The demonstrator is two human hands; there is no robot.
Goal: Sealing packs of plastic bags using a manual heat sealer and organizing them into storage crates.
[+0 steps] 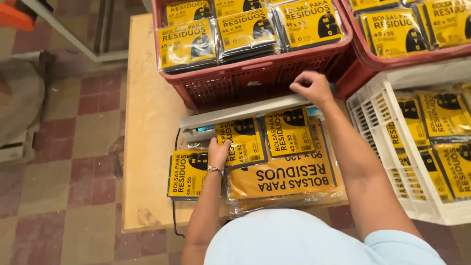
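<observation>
the right hand point(314, 87) presses closed on the sealer bar point(245, 112); left hand point(218, 152) fingers seem to hold a yellow packet point(244, 142) just below the bar.

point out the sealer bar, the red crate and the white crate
sealer bar point(235, 112), head view, middle of the grey arm
red crate point(255, 81), head view, front mesh wall
white crate point(380, 122), head view, left lattice wall
</observation>
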